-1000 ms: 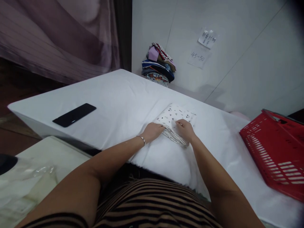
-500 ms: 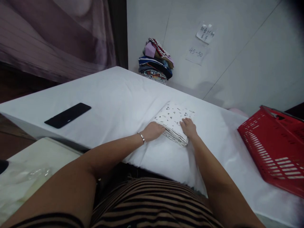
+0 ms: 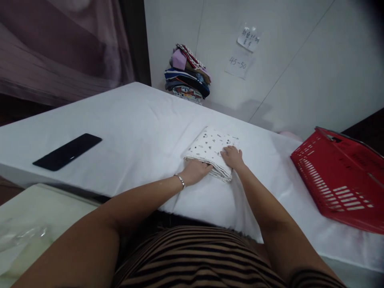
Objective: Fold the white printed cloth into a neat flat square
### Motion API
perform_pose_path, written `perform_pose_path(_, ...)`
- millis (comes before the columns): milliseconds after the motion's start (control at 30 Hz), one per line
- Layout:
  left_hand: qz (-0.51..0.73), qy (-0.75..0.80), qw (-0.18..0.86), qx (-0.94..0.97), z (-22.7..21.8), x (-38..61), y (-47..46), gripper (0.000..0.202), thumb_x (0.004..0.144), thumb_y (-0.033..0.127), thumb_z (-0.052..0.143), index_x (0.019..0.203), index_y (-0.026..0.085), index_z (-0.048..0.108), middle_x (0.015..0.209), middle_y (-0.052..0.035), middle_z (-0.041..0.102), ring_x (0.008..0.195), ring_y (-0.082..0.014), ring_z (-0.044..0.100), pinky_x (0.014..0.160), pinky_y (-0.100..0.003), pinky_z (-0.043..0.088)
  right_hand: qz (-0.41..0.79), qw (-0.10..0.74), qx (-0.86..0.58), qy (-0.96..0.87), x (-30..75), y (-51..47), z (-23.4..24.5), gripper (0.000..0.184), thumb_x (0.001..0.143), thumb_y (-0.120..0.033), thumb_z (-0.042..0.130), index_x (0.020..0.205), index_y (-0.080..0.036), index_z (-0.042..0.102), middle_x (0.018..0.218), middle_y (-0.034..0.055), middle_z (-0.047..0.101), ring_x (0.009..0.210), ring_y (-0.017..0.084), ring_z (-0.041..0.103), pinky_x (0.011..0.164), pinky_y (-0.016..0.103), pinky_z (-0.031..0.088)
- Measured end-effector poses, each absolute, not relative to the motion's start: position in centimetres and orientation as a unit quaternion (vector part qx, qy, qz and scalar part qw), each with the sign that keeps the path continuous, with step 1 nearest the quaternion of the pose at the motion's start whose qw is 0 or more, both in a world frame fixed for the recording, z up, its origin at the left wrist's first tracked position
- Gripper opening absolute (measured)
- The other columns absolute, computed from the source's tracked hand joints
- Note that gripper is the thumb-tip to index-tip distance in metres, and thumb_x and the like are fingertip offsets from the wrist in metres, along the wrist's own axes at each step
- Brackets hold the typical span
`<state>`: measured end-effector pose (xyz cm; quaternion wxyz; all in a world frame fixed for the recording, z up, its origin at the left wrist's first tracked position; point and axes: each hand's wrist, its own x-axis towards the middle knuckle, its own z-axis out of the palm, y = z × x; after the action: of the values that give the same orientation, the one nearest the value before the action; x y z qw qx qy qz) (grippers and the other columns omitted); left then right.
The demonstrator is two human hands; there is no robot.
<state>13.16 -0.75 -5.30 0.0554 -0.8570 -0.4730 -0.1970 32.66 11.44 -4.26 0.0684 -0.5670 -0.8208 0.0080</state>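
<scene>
A folded white cloth with a small dark print [image 3: 207, 145] lies on the white-covered table [image 3: 144, 128] in front of me. At its near left edge is my left hand [image 3: 195, 171], closed on the layers, with a bracelet at the wrist. Its fingers are partly hidden under the raised top layer. My right hand [image 3: 233, 157] rests on the top of the cloth near its right side, fingers spread and flat. Several stacked layers show along the near edge, which gapes a little beside my left hand.
A black flat slab like a phone or tablet [image 3: 68, 152] lies on the left. A red plastic basket [image 3: 333, 176] stands at the right. Behind the table's far edge is a stack of folded clothes [image 3: 188, 76] by the wall. Paper notes [image 3: 239, 64] hang there.
My left hand has slid further right under the top layer, and the near edge has lifted open. My right hand stays on the cloth. The whole view has shifted slightly.
</scene>
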Motion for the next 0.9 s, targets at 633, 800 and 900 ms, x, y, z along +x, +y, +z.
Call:
perform_pose_path(633,-0.152,-0.468,0.090,-0.866,-5.3,14.9,-0.2,0.023,0.086,0.007,0.034,0.089,0.015,0.055,0.076,-0.0074,0.061,0.070,-0.0185,0.057,0.066,-0.033,0.040,0.019,0.101,-0.535,-0.838,32.0,12.9,-5.1,0.039,0.091,-0.040,0.040,0.122,-0.022,0.053,0.135,0.0097,0.047,0.127,0.023,0.037,0.105,0.046,0.022)
perform_pose_path(800,-0.164,-0.446,0.075,-0.877,-5.4,14.8,-0.3,0.023,0.087,0.008,0.034,0.086,0.016,0.056,0.088,-0.0079,0.060,0.075,-0.0175,0.056,0.066,-0.032,0.039,0.010,0.103,-0.533,-0.839,32.1,13.1,-5.3,0.038,0.091,-0.039,0.040,0.122,-0.022,0.053,0.135,0.0092,0.047,0.127,0.022,0.036,0.105,0.045,0.022)
perform_pose_path(900,-0.143,-0.434,0.081,-0.886,-5.4,14.9,-0.5,0.023,0.088,0.011,0.034,0.085,0.016,0.057,0.092,-0.0068,0.059,0.073,-0.0156,0.055,0.062,-0.029,0.038,0.005,0.111,-0.531,-0.840,32.1,13.0,-5.4,0.038,0.091,-0.039,0.040,0.122,-0.022,0.053,0.135,0.0090,0.047,0.127,0.022,0.037,0.105,0.044,0.022)
